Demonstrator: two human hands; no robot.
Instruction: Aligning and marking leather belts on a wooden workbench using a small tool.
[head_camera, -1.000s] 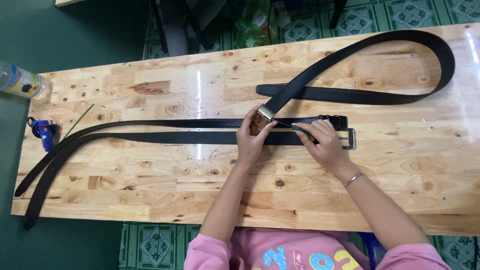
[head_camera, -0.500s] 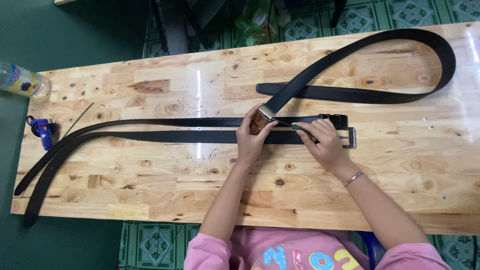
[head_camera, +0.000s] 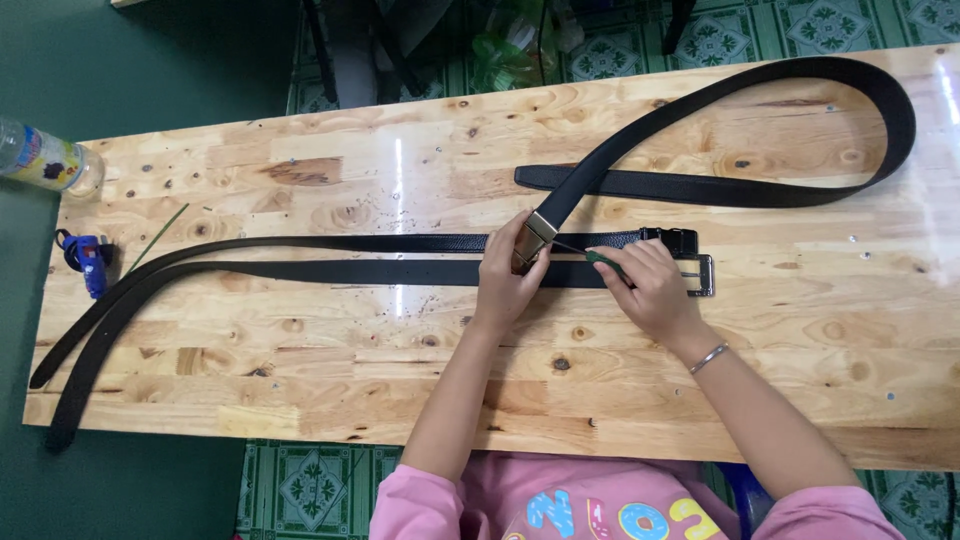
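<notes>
My left hand (head_camera: 507, 280) pinches a metal belt buckle (head_camera: 534, 236) at the end of a long black belt (head_camera: 760, 185) that loops round the table's right end. My right hand (head_camera: 650, 287) grips a small green-handled tool (head_camera: 603, 260) whose thin tip points into the buckle. Under both hands lie two more black belts (head_camera: 300, 270), stretched leftward and curving off the table's left front corner. A square silver buckle (head_camera: 703, 275) and a black buckle (head_camera: 680, 240) lie just right of my right hand.
The wooden table (head_camera: 400, 380) spans the view. A plastic bottle (head_camera: 45, 160) lies at its far left end, with a blue glue gun (head_camera: 88, 262) below it. A thin green stick (head_camera: 155, 238) lies near the belts. Green tiled floor surrounds the table.
</notes>
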